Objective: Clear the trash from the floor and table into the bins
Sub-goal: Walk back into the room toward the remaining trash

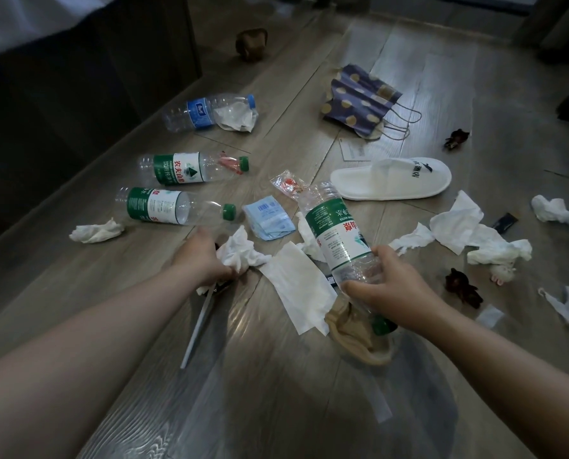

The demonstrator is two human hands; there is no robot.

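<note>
My right hand grips a clear plastic bottle with a green label near its neck, base pointing away from me, the green cap below my palm. My left hand clutches a crumpled white tissue and a long thin wrapper low over the wood floor. Two more green-label bottles and a blue-label bottle lie on the floor to the left. A flat white tissue lies between my hands. No bin is in view.
A white slipper and a dotted paper bag lie ahead on the right. Several crumpled tissues, small wrappers, dark scraps and a beige sock litter the floor. A dark bed base stands at left.
</note>
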